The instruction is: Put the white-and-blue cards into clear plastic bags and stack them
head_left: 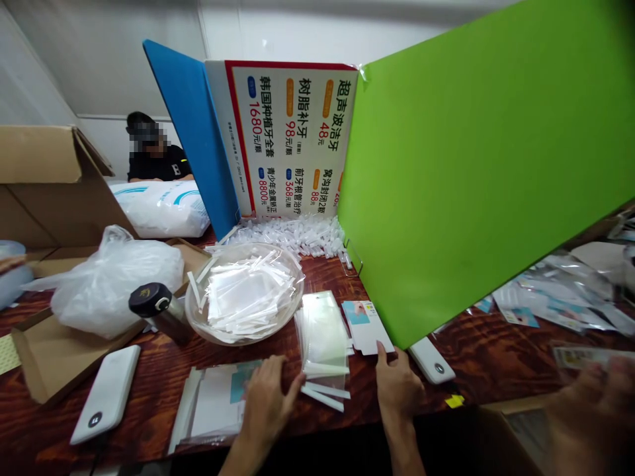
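Observation:
My left hand (266, 400) rests with its fingers spread on a stack of white printed cards (211, 406) at the table's near edge, fingertips close to a pile of clear plastic sleeves (323, 337). My right hand (395, 383) lies flat just below a small pile of white cards with a blue picture (366, 324), one fingertip touching their lower edge. Neither hand grips anything.
A clear bowl (245, 294) holds several white strips. Beside it lie a dark bottle (161, 311), a white power bank (106, 393), a plastic bag (112, 281) and open cardboard boxes (49, 192). Green (471, 165) and blue (191, 125) dividers stand behind. Another person's hand (592, 396) is at right.

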The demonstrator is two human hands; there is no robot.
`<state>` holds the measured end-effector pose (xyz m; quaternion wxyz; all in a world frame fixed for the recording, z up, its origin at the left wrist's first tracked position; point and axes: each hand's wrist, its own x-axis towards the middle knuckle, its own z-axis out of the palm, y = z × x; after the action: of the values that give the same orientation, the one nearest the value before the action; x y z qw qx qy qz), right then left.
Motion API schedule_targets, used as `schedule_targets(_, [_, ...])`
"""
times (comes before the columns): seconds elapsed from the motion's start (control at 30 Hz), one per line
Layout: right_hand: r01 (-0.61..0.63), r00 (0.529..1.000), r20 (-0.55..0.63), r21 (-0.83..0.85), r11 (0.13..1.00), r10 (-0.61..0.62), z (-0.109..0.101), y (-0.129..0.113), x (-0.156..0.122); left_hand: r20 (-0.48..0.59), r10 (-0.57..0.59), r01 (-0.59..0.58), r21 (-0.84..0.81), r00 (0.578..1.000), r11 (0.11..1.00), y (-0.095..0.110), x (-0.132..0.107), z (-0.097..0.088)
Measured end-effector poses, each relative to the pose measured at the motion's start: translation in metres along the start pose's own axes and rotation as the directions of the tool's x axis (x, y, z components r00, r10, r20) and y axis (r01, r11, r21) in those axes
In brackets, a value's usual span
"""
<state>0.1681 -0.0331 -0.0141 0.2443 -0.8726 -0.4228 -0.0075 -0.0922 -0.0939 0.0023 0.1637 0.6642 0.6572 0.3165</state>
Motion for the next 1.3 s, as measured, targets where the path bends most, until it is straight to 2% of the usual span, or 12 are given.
schedule_targets(0.1, [-0.008,0.998,-0.059,0.120,0.993,0.015,0.004,0.001,0.000,0.092,-0.158,0.169,-0.117,0.983,0.979,0.026,0.019,0.031])
schedule_targets(0.2, [0.006,0.996,-0.086,0.293,0.956,0.020,0.001,0.003,0.002,0.106,-0.184,0.203,-0.215,0.977,0.955,0.025,0.033,0.043])
schedule_targets(0.3, [-0.010,0.998,-0.044,0.486,0.874,0.036,-0.004,0.008,0.006,0.110,-0.206,0.231,-0.321,0.972,0.918,0.014,0.039,0.040])
schedule_targets(0.43, [-0.087,0.994,0.103,0.707,0.702,0.019,-0.006,0.014,0.006,0.143,-0.215,0.257,-0.454,0.966,0.853,0.008,0.042,0.028])
schedule_targets(0.63, [-0.188,0.979,0.201,0.823,0.536,0.036,-0.004,0.016,0.004,0.092,-0.277,0.277,-0.591,0.956,0.758,0.018,0.043,0.017])
schedule_targets(0.83, [-0.322,0.945,0.323,0.886,0.335,0.054,-0.020,0.037,0.004,0.233,-0.388,0.412,-0.772,0.892,0.483,0.024,0.041,0.019])
schedule_targets(0.9, [-0.381,0.915,0.403,0.853,0.357,0.014,-0.033,0.048,0.005,0.287,-0.429,0.453,-0.817,0.856,0.356,0.026,0.041,0.020])
schedule_targets(1.0, [-0.413,0.837,0.534,0.761,0.500,-0.123,-0.054,0.059,0.001,0.359,-0.468,0.482,-0.859,0.808,0.173,0.029,0.042,0.021])
schedule_targets(1.07, [-0.404,0.758,0.608,0.721,0.563,-0.236,-0.062,0.056,-0.007,0.407,-0.466,0.494,-0.866,0.786,0.079,0.033,0.043,0.022])
schedule_targets(1.13, [-0.395,0.716,0.625,0.730,0.558,-0.311,-0.065,0.045,-0.017,0.447,-0.453,0.509,-0.861,0.771,0.018,0.038,0.042,0.022])
schedule_targets(1.17, [-0.394,0.719,0.613,0.747,0.535,-0.327,-0.064,0.037,-0.023,0.461,-0.446,0.515,-0.857,0.767,0.000,0.041,0.042,0.023])
schedule_targets(1.3, [-0.378,0.809,0.519,0.819,0.432,-0.277,-0.053,0.010,-0.038,0.477,-0.412,0.520,-0.854,0.776,-0.010,0.048,0.035,0.023])
